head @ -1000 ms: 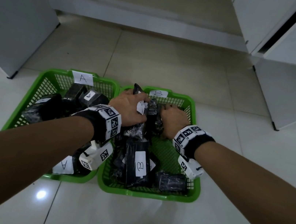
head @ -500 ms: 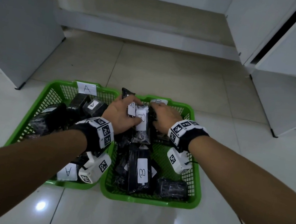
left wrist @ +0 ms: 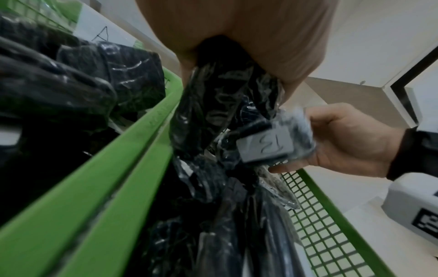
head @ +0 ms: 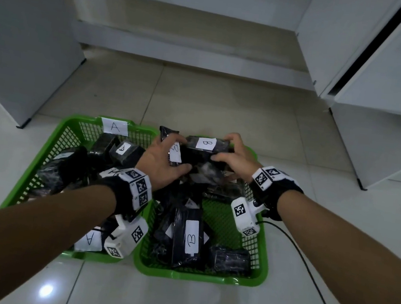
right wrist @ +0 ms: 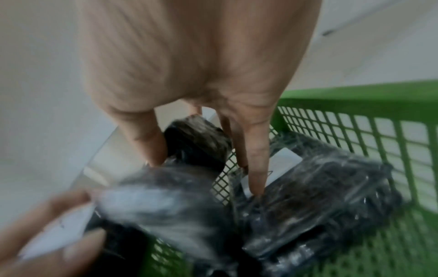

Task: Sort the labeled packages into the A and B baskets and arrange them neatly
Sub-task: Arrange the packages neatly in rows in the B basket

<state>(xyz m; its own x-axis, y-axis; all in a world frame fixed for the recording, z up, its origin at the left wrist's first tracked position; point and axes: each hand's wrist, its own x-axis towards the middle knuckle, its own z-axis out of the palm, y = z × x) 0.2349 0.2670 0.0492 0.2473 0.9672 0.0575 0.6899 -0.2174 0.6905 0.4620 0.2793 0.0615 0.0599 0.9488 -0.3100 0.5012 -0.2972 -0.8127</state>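
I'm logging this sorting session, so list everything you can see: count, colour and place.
A basket: one, green, on the floor at left.
B basket: one, green, touching A basket's right side.
A packages: several, black with white labels, in A basket.
B packages: several, black with white labels, in B basket.
Cabinets: white, behind.
Cable: one, black, on the floor at right.
Left hand: grips an upright B package.
Right hand: holds a B package above B basket.

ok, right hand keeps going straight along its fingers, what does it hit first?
Probably the far wall of the B basket; the right hand grips a B-labeled package right over it. Depth unclear.
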